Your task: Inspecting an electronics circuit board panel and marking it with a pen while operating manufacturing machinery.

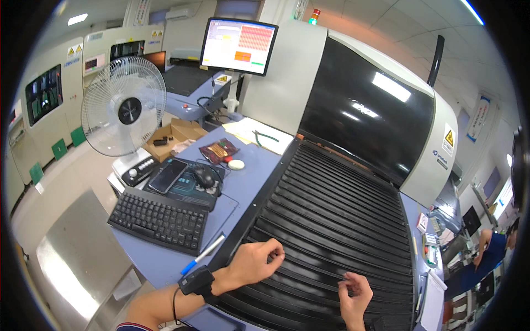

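Observation:
Both my hands are over a black ribbed bed [331, 212] that slopes away in front of a large machine. My left hand [255, 263] hovers near its left edge, the fingers curled and the thumb meeting the forefinger in a loop; no object shows in it. A black box-shaped device [196, 280] with a cable is strapped to that wrist. Farther right, my right hand [355, 297] is raised with loosely bent fingers, a small gap between thumb and fingertips, and nothing visible inside. Beside my left wrist lies a white marker with a blue end [203, 255].
Left of the bed, a blue-grey table holds a keyboard [160, 219], phone [168, 176], mouse [204, 176] and pliers [266, 137]. A fan [124, 107] stands behind them. The machine's dark cover [367, 105] rises ahead, beside a monitor [238, 46]. Another person [486, 254] is at right.

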The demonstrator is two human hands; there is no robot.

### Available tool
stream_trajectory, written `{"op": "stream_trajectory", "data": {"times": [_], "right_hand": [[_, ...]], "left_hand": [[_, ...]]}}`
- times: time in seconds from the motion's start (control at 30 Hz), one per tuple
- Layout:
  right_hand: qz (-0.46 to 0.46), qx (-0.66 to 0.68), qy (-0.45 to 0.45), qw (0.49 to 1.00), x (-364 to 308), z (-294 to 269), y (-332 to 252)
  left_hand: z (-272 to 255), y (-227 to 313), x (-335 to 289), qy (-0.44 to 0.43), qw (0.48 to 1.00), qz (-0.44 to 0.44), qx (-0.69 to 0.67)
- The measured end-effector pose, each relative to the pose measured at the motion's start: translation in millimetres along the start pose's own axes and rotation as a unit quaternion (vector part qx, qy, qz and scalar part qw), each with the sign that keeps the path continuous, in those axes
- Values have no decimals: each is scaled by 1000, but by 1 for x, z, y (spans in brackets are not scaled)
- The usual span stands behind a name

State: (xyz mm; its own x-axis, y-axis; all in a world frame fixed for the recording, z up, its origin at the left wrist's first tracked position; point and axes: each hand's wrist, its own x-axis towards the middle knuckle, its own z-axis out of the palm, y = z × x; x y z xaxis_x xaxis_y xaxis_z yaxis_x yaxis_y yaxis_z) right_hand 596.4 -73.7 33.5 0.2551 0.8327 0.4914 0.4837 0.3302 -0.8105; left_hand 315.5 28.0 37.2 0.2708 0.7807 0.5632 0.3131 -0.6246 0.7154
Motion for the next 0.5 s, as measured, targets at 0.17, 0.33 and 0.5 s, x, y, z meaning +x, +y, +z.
{"op": "stream_trajectory", "data": {"times": [0.17, 0.33, 0.5], "right_hand": [[12, -19, 42, 999, 13, -6, 10], [-7, 0, 72, 997, 17, -18, 24], [-23, -8, 77, 997, 22, -15, 28]], "left_hand": [[-2, -6, 1, 26, 999, -11, 30], [-7, -5, 1, -1, 994, -40, 98], [-6, -15, -2, -54, 978, -49, 193]]}}
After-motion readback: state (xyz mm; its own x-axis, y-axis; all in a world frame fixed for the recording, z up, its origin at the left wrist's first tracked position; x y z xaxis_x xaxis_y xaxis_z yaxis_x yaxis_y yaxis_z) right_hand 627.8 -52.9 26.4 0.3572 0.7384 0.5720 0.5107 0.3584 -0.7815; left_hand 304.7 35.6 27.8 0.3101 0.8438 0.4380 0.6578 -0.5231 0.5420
